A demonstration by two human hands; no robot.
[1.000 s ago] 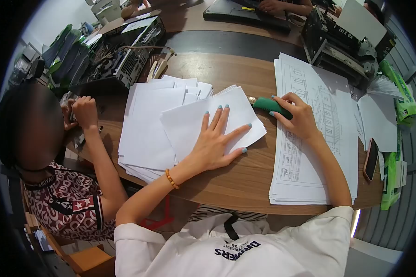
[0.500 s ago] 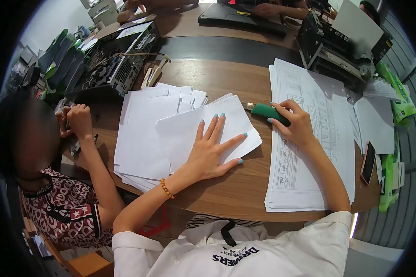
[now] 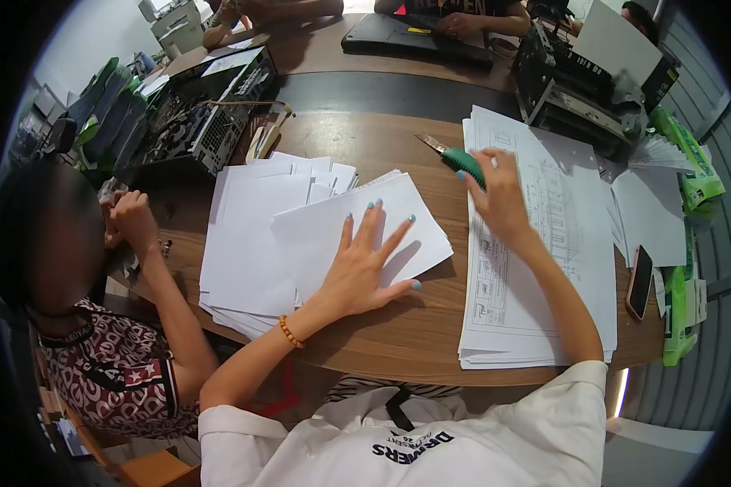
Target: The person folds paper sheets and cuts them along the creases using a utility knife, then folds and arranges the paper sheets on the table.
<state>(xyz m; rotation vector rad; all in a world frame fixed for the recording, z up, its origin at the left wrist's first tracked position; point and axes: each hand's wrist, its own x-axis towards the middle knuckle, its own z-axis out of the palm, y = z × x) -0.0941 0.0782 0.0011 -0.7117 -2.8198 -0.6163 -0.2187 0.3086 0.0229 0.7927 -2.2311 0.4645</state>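
Observation:
My left hand (image 3: pixel 359 272) lies with its fingers spread on a folded white sheet (image 3: pixel 410 215), which overlaps a stack of white papers (image 3: pixel 248 235). In my right hand (image 3: pixel 499 195) is a green-handled cutter (image 3: pixel 461 165), its blade pointing up and left over the bare wood beyond the folded sheet. The right forearm crosses a stack of printed drawings (image 3: pixel 544 211). The cutter's blade is apart from the white paper.
An opened computer case (image 3: pixel 207 122) stands at the back left, a black laptop (image 3: pixel 414 40) at the back and more equipment (image 3: pixel 573 97) at the back right. A phone (image 3: pixel 639 280) lies right. A person (image 3: pixel 114 357) sits at left; others sit opposite.
My right hand has moved up and slightly left, turning the cutter so that its blade points away from the folded sheet. My left hand remains on the paper, its fingers slightly shifted.

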